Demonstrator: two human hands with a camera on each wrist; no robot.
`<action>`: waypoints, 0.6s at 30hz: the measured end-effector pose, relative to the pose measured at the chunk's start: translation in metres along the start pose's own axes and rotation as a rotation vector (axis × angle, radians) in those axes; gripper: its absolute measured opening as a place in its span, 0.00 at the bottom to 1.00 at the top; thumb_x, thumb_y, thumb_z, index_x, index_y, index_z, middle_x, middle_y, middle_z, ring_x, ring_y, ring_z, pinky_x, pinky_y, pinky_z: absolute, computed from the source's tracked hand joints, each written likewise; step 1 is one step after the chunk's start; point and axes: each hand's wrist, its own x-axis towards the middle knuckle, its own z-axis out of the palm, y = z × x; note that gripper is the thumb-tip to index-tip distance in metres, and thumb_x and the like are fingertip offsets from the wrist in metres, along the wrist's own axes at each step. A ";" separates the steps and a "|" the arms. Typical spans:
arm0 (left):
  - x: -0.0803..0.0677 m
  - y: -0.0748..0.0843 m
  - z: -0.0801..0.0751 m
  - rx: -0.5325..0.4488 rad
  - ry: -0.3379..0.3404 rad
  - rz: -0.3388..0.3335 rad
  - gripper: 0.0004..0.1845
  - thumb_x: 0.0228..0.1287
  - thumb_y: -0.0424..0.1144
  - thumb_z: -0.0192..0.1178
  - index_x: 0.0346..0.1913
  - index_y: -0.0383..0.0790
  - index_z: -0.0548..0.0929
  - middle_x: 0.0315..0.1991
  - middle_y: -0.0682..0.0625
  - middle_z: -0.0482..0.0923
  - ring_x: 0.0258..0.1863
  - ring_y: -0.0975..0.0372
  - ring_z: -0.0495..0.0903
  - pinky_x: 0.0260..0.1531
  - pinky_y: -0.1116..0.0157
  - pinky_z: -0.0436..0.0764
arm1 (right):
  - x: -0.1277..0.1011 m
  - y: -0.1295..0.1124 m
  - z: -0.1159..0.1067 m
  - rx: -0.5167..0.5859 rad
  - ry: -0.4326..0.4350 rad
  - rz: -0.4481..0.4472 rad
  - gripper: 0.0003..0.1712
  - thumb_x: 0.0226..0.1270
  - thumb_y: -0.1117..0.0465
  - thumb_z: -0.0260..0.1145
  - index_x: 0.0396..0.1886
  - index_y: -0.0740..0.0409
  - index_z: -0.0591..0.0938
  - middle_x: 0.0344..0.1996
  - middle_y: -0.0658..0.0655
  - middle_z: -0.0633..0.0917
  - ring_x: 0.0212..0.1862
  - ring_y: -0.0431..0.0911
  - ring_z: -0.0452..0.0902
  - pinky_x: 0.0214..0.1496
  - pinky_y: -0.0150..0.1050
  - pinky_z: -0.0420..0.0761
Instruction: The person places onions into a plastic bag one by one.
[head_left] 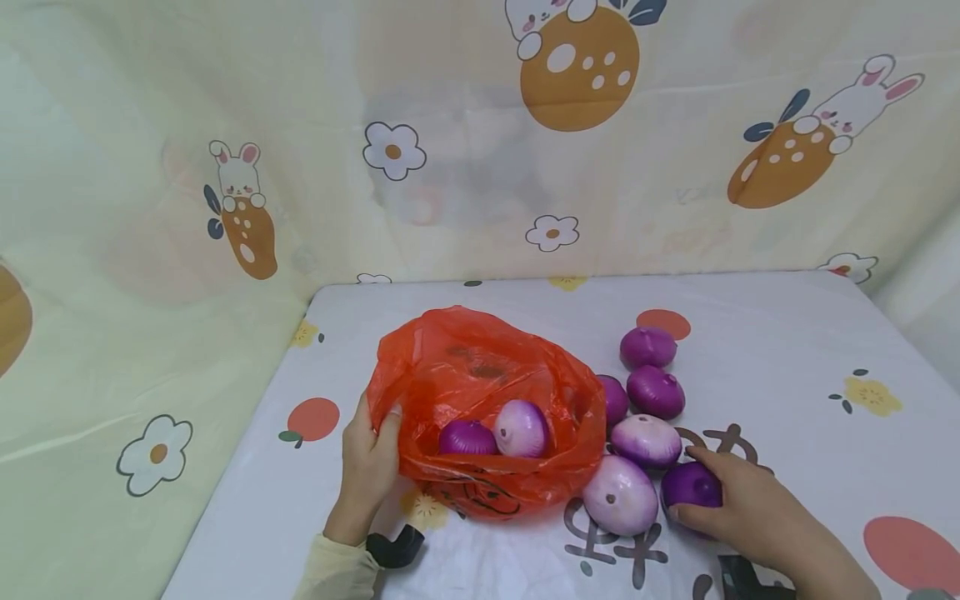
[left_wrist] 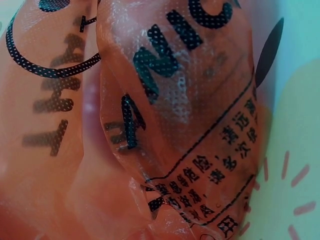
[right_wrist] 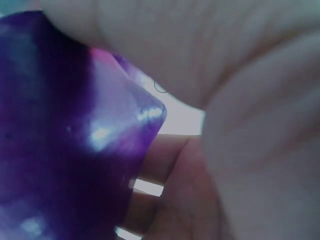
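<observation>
A thin red plastic bag lies with its mouth open toward me, and two red onions, a darker one and a paler one, sit inside. My left hand grips the bag's left edge, thumb at the rim. In the left wrist view the bag's printed film fills most of the picture, hiding that hand. To the right of the bag, my right hand holds a dark purple onion between thumb and fingers. Close up, the right wrist view shows this onion's pointed end beside the palm.
Several more red onions stand along the bag's right side, from a large pale one in front to a purple one at the back. A patterned white cloth covers the table; a printed curtain hangs behind it.
</observation>
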 end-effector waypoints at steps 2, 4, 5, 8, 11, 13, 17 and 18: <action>0.000 0.000 0.000 0.002 -0.001 0.002 0.25 0.76 0.30 0.55 0.73 0.36 0.69 0.65 0.42 0.80 0.57 0.46 0.84 0.54 0.49 0.86 | 0.001 0.001 0.001 0.008 -0.010 0.010 0.58 0.53 0.42 0.82 0.73 0.74 0.69 0.58 0.75 0.82 0.51 0.67 0.82 0.49 0.68 0.85; 0.000 0.000 0.000 0.001 -0.001 0.005 0.25 0.76 0.30 0.55 0.73 0.36 0.69 0.64 0.42 0.80 0.57 0.46 0.85 0.53 0.49 0.86 | 0.001 0.002 0.002 0.018 -0.015 0.013 0.60 0.50 0.42 0.83 0.74 0.73 0.69 0.59 0.76 0.81 0.52 0.67 0.82 0.48 0.68 0.85; 0.000 0.000 0.000 0.000 -0.001 0.006 0.25 0.76 0.30 0.55 0.73 0.36 0.69 0.64 0.42 0.80 0.57 0.46 0.85 0.53 0.49 0.86 | 0.001 0.003 0.002 0.021 -0.018 0.015 0.60 0.49 0.42 0.83 0.74 0.73 0.69 0.60 0.76 0.80 0.52 0.67 0.82 0.48 0.68 0.86; 0.000 0.000 0.000 0.000 0.000 0.007 0.25 0.76 0.30 0.55 0.73 0.36 0.69 0.64 0.42 0.80 0.57 0.46 0.85 0.53 0.49 0.86 | 0.002 0.003 0.002 0.025 -0.011 0.006 0.60 0.48 0.42 0.84 0.73 0.72 0.70 0.62 0.77 0.79 0.53 0.68 0.81 0.48 0.68 0.85; 0.000 0.000 0.000 -0.001 0.000 0.003 0.25 0.76 0.30 0.55 0.73 0.37 0.69 0.64 0.42 0.81 0.57 0.46 0.85 0.53 0.49 0.86 | 0.002 0.003 0.001 0.021 -0.007 0.004 0.59 0.47 0.43 0.84 0.72 0.72 0.72 0.60 0.77 0.80 0.52 0.68 0.82 0.48 0.67 0.86; 0.000 0.000 0.001 -0.004 -0.002 0.000 0.25 0.76 0.30 0.55 0.73 0.37 0.69 0.64 0.42 0.80 0.57 0.46 0.85 0.53 0.49 0.86 | 0.002 0.002 0.001 0.017 -0.008 0.011 0.57 0.47 0.43 0.84 0.70 0.72 0.73 0.59 0.76 0.81 0.52 0.68 0.83 0.48 0.67 0.86; 0.000 0.000 0.001 -0.014 -0.003 -0.003 0.25 0.76 0.30 0.55 0.73 0.37 0.69 0.64 0.42 0.80 0.58 0.46 0.84 0.54 0.49 0.86 | 0.003 0.001 0.000 0.009 -0.012 0.030 0.55 0.47 0.42 0.84 0.68 0.71 0.75 0.56 0.74 0.83 0.50 0.65 0.84 0.47 0.65 0.87; 0.000 0.000 0.001 -0.016 -0.005 -0.001 0.25 0.76 0.29 0.55 0.73 0.37 0.69 0.65 0.42 0.80 0.58 0.46 0.84 0.54 0.49 0.85 | 0.003 0.001 0.000 0.008 -0.013 0.036 0.55 0.47 0.42 0.84 0.68 0.71 0.75 0.56 0.74 0.83 0.50 0.65 0.84 0.47 0.64 0.87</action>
